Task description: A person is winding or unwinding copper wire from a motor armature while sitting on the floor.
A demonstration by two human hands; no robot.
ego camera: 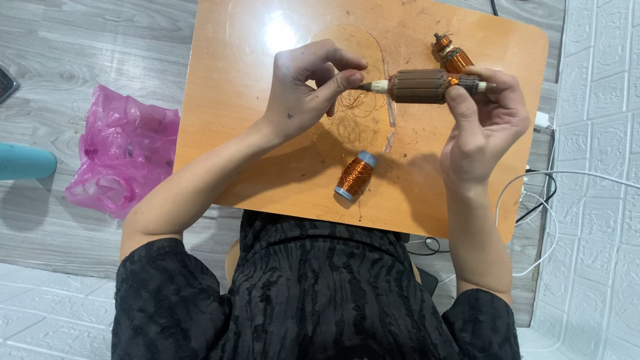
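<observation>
Because the small orange desk [220, 153] sits right up against the person's lap, everything lies within easy reach of both arms, and the grey plank floor around it holds only what is not in use: a crumpled pink plastic bag [123, 157] off at nine o'clock from the desk, and white cables [533, 200] trailing down at three o'clock beside the white brick wall.

Above the far half of the desk, the brown motor armature [419, 87] is held level in the air, its shaft running from nine to three o'clock, so that the slotted core is turned up toward the person's eyes. The right hand [483, 130] has its fingers closed around the copper-wound end at three o'clock, which seems to serve as a steady handle. The left hand [303, 90] comes in from nine o'clock, thumb and forefinger pinched together at the pale tip of the shaft; whether they nip the shaft itself or a strand of wire I cannot tell.

Under the left hand a loose tangle of thin copper wire [360, 103] hangs and curls down to the desk. A second armature [452, 55] lies parked at one o'clock, just behind the held one, out of the way. At six o'clock from the tangle a spool of copper wire [355, 176] rests on its side, apart from both hands.
</observation>
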